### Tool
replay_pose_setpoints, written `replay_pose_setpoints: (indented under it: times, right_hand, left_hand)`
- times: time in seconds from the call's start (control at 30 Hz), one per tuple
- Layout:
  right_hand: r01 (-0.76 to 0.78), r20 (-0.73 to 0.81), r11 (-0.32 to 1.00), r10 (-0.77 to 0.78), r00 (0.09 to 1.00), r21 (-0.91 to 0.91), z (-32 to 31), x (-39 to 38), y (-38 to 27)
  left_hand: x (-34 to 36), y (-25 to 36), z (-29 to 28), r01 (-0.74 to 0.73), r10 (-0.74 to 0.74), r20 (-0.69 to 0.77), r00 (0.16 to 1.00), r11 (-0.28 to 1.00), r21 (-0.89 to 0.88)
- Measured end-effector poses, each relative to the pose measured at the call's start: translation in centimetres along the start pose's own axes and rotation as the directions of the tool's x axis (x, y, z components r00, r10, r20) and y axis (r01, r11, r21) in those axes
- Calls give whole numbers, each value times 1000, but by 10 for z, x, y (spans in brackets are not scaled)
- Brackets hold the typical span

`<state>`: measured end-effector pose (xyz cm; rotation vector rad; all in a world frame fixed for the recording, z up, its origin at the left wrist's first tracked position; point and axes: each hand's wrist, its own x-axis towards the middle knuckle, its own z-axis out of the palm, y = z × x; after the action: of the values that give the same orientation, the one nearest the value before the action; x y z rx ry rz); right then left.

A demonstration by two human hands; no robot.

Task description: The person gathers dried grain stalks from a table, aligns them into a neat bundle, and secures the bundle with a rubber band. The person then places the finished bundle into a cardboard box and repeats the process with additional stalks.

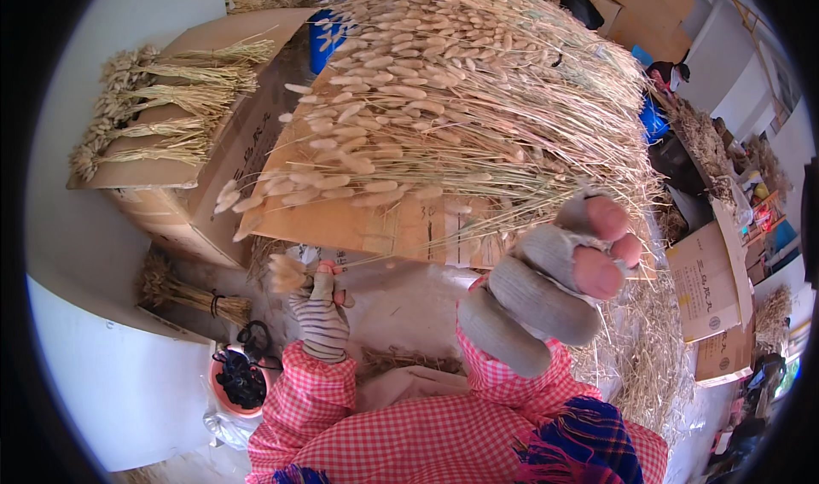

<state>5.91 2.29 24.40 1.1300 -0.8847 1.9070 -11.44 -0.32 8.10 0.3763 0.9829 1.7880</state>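
My left hand (322, 320), in a striped glove with bare fingertips, is closed around a small bunch of dried bunny-tail grass (287, 274), its fluffy heads pointing left. Thin stems trail from this hand up toward the right. Raised closer to the camera, my right hand (546, 283) wears a grey glove with cut fingertips. Its fingers curl inward; whatever lies between them is hidden. Beyond both hands, a large heap of dried bunny-tail grass (478, 100) covers a cardboard surface (367, 219), heads to the left and stems to the right.
Tied bundles (183, 113) lie on a cardboard box (162, 219) at the left. Below it rests another tied bundle (200, 300), near a pink bucket (239, 390) holding black material. Loose straw (640, 356) litters the floor at right, by more cardboard boxes (708, 271).
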Motion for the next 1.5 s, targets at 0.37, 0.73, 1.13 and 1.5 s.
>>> replay_pose_setpoints:
  times: [0.37, 0.73, 1.13, 1.5]
  right_hand:
    - [-123, -580, -896, 167, 797, -427, -92, -70, 49]
    - [-637, -642, -488, -187, 744, -596, -103, -58, 21]
    - [-659, -747, 376, -468, 472, -652, -75, -44, -6]
    - [-708, -761, 319, -434, 482, -630, -70, -44, -4]
  left_hand:
    - [3, 13, 9, -119, 118, 51, 992, 993, 5]
    - [-58, -25, 34, -674, 463, 529, 711, 662, 327]
    - [-76, -30, 52, -971, 417, 881, 223, 12, 239]
    - [-55, -37, 63, -358, -7, 716, 698, 863, 357]
